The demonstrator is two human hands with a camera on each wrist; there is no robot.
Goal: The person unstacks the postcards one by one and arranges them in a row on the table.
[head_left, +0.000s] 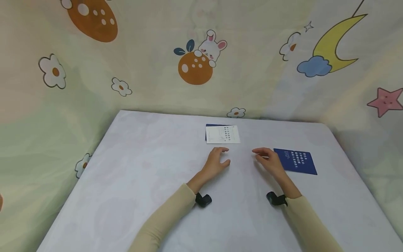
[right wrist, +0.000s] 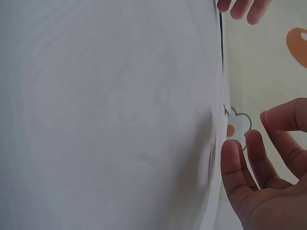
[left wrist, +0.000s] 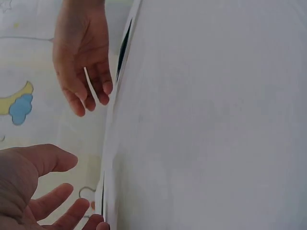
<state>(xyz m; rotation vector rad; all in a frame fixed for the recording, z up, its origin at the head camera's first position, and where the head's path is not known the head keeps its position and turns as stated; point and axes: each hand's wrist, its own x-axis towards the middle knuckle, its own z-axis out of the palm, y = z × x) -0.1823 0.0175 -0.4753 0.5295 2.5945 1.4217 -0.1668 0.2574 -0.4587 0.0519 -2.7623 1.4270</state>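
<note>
My left hand [head_left: 215, 163] hovers over the middle of the white table, thumb and fingers apart and loosely bent, holding nothing. Facing it across a gap is my right hand [head_left: 269, 161], also with nothing in it; its relaxed fingers show in the right wrist view, the hand [right wrist: 271, 184] at the lower right. Just beyond the left hand lies a white printed sheet or card [head_left: 217, 134], partly covering a dark blue one [head_left: 217, 125]. Beside the right hand, a dark blue printed booklet or card [head_left: 297, 161] lies flat, its left edge partly behind the hand.
The white-covered table [head_left: 132, 157] meets a cloth backdrop [head_left: 151, 42] with cartoon prints at its far edge. Small black wrist cameras, one on the left wrist [head_left: 203, 200] and one on the right wrist [head_left: 275, 199], hang close above the tabletop.
</note>
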